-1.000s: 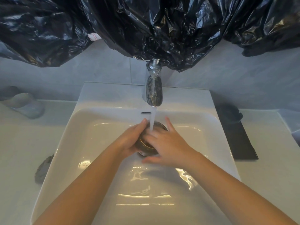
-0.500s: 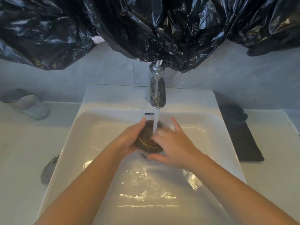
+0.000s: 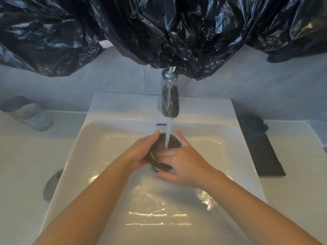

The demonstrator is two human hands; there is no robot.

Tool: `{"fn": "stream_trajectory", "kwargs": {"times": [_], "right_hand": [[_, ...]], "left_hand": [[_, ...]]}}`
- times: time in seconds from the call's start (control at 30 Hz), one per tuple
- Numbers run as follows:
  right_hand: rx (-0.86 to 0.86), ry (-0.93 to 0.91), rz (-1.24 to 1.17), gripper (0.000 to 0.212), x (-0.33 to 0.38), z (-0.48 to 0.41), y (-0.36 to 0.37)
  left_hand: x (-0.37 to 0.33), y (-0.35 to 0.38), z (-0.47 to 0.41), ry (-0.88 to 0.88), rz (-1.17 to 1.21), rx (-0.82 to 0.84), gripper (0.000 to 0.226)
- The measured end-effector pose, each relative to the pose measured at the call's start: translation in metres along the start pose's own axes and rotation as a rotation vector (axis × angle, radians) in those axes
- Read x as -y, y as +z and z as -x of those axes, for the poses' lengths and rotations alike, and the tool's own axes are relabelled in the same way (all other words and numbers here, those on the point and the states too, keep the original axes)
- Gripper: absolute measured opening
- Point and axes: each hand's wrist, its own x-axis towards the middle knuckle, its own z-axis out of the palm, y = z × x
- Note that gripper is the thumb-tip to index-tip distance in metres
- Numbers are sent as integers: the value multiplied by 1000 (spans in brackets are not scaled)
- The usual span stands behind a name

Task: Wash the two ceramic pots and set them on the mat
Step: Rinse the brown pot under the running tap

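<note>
Head view: the pot (image 3: pixel 158 153) is held low in the sink (image 3: pixel 123 106), straight under the tap (image 3: pixel 169 101), so that the stream (image 3: pixel 168 135) falls onto it. It looks tipped on its side, its gold-edged rim towards the person, probably so the water runs over the dark wall and drains off rather than pooling. The left hand (image 3: pixel 141 152) wraps the pot's left side with curled fingers and carries it. The right hand (image 3: pixel 184 163) lies against the right side, index finger stretched along the far edge and thumb spread below. Its middle fingers are blurred, which suggests rubbing rather than gripping. Working over the basin keeps the splashes inside it. The mat (image 3: pixel 265 156) lies on the counter just right of the sink, near enough for a wet pot to be set down without dripping far. A dark object (image 3: pixel 253 123) sits at its far end. It may be the other pot, but it is too dim to tell. Black plastic (image 3: pixel 159 32) hangs over the wall above the tap.
</note>
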Motion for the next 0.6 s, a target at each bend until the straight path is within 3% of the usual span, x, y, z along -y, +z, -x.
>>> {"fn": "stream_trajectory", "kwargs": {"times": [0.2,0.3,0.47,0.6], "right_hand": [[2,47,103,63,-3,7,-5],[9,39,-13,56,-1,7,0],[-32,109,66,54,-12,4,-1],[2,78,-70,38,-1,3,-4]], "left_hand": [[-1,3,-3,-1,-3,4,50],[3,5,-4,4,0,7,47],[-7,9,-7,9,-2,31,45],[-10,13,-5,1,-37,32,42]]}}
